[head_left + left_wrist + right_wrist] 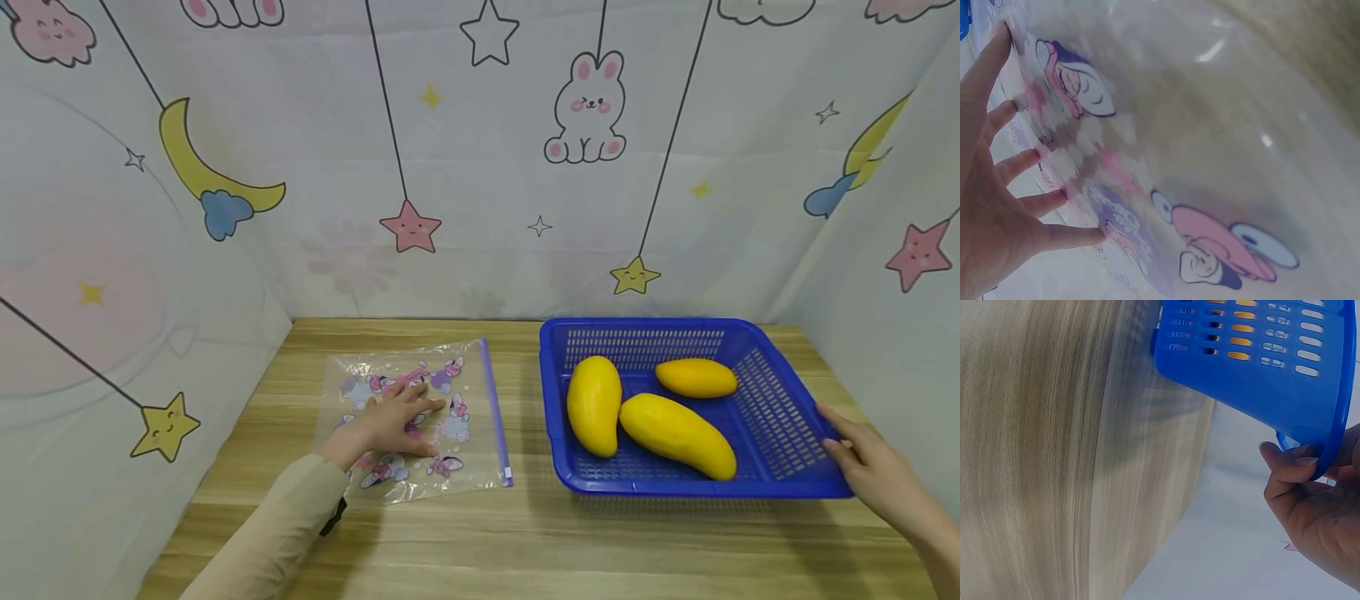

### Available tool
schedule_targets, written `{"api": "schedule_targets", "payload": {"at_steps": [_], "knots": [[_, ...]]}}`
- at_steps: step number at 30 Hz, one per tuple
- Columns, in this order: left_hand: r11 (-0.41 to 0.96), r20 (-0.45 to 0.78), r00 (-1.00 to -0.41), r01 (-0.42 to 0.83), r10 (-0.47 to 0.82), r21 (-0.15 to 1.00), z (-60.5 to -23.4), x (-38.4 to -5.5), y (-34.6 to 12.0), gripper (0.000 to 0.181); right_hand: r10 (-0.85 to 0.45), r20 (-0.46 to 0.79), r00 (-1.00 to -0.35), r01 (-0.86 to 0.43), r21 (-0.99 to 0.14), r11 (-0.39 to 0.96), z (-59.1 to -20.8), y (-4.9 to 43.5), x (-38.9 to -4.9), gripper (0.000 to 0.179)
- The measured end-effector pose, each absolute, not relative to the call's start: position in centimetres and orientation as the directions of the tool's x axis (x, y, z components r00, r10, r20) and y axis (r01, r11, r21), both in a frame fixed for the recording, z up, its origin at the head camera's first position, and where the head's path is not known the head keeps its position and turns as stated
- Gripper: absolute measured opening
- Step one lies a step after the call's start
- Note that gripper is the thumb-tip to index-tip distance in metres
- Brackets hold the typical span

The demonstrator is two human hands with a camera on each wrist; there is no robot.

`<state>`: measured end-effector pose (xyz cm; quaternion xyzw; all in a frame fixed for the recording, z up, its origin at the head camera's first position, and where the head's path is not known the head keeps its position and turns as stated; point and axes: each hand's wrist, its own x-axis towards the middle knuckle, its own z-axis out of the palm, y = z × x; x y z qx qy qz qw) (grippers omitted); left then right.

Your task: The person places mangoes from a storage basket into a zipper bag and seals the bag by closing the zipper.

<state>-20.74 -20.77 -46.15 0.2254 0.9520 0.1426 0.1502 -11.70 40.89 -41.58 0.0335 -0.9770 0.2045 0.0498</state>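
Note:
My left hand (393,423) rests with spread fingers on a clear plastic zip bag (468,383) printed with pink and purple cartoon figures. The bag lies flat on the table, its purple slider strip (495,408) facing right. In the left wrist view, the fingertips (1094,235) touch the printed film. My right hand (873,467) grips the right rim of a blue plastic basket (780,417), and the right wrist view shows thumb and fingers pinching that rim. Inside the basket lie a mango (595,406) at the left, a larger one (678,435) in front and a smaller one (696,378) behind.
A wood-grain table (480,550) carries the bag and the basket. White curtains (480,167) with rabbits, stars and moons enclose it at the back and both sides. A dark band (333,517) shows at my left wrist below a beige sleeve (277,525).

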Motion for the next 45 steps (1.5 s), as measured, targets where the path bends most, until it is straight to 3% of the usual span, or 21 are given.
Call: {"api": "schedule_targets", "payload": {"at_steps": [45], "knots": [[0.841, -0.253, -0.820, 0.421, 0.513, 0.339, -45.92, -21.13, -21.11, 0.076, -0.039, 0.078, -0.996, -0.067, -0.396, 0.916, -41.51, 40.81, -11.73, 0.047]]}}
